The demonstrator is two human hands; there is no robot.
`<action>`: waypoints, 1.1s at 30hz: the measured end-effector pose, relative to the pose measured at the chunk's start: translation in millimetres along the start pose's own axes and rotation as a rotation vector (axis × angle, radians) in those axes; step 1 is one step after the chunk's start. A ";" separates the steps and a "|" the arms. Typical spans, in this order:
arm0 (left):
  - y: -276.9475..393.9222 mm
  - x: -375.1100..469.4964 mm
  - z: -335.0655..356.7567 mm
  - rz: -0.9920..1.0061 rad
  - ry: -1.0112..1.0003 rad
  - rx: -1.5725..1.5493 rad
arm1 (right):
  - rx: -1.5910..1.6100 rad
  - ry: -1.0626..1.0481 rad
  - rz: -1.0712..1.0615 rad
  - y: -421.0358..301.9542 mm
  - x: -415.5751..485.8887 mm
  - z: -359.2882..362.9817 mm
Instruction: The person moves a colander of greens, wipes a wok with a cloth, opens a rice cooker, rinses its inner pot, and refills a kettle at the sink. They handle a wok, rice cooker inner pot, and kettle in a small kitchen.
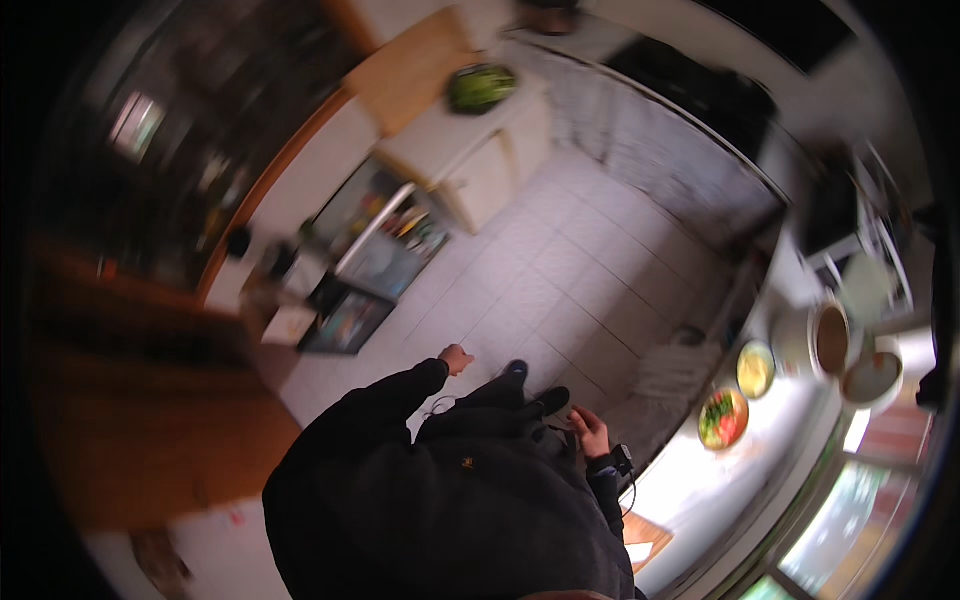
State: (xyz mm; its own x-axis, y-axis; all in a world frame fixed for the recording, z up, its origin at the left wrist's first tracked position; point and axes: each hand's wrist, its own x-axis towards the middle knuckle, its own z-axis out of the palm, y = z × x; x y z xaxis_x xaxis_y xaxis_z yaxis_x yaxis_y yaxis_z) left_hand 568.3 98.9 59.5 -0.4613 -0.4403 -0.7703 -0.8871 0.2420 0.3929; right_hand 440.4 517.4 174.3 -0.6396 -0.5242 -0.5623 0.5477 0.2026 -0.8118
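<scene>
My left hand [455, 360] hangs over the tiled floor, its fingers partly curled, with nothing seen in it. My right hand [589, 433] is beside the dark jacket, fingers bent; whether it holds anything is hard to tell. A small dark device with a cable sits on my right wrist. To the right of that hand, on the white countertop [694, 484], stand a bowl of chopped red and green vegetables [724, 419] and a bowl of pale yellow food [755, 369]. A wooden cutting board [645, 536] with a white-looking piece on it lies at the counter's near end.
An open glass-fronted fridge or cabinet [394, 251] with packages stands at the left. Beyond it, a container of green vegetables [482, 88] rests on a white cabinet. A black stove [690, 90] is at the far right; a large pot [814, 341] stands past the bowls. A wooden table [172, 442] is at left.
</scene>
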 end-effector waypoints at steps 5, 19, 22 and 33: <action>-183.6 -73.5 -30.8 -0.190 0.304 -0.631 | -0.359 -0.312 0.042 9.7 22.0 96.5; -606.9 -311.6 23.1 -0.452 0.491 -1.483 | -1.127 -1.137 -0.057 153.6 31.7 555.3; -659.1 -341.3 3.8 -0.502 0.565 -1.580 | -1.328 -1.215 -0.353 180.3 18.3 654.1; -838.0 -328.5 -149.4 -0.415 0.762 -1.688 | -1.368 -1.346 -0.213 258.3 4.1 974.7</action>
State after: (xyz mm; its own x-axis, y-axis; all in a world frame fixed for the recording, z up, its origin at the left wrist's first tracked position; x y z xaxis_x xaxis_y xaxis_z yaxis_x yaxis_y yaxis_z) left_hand 1461.3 -88.4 58.3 0.2665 -0.5897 -0.7624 0.2050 -0.7382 0.6427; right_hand 1105.0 -238.7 115.8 0.5096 -0.6839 -0.5221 -0.6275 0.1198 -0.7693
